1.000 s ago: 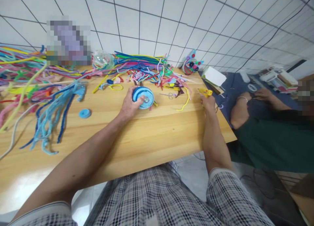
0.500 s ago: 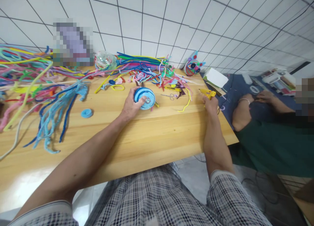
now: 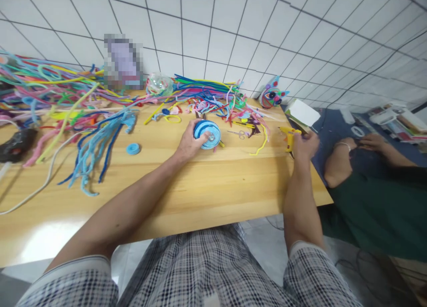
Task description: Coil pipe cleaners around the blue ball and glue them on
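Note:
My left hand (image 3: 192, 143) is wrapped round a coiled disc of blue pipe cleaners (image 3: 211, 137), its thumb pressed on the face. The coil shows dark and light blue rings round a small shiny centre. A yellow hot glue gun (image 3: 289, 139) is at the right end of the table, nozzle pointing left, handle in plain sight. Just right of it is my right hand (image 3: 306, 145), fingers apart and not round the handle; whether it still touches the gun's rear I cannot tell. Small scissors (image 3: 238, 134) lie between the coil and the gun. A smaller light blue coil (image 3: 133, 148) lies left.
Loose blue pipe cleaners (image 3: 90, 149) and a tangled multicoloured heap (image 3: 50, 82) cover the left. A black device (image 3: 16, 146) with a white cord lies there. Along the wall stand a clear ball (image 3: 159, 83) and a colourful mask-like figure (image 3: 271, 94). A co-worker's arms (image 3: 343, 158) are at right.
My right hand has loosened from the glue gun's handle and shifted right, leaving the handle exposed. My left hand keeps the blue coil. The view has turned slightly left.

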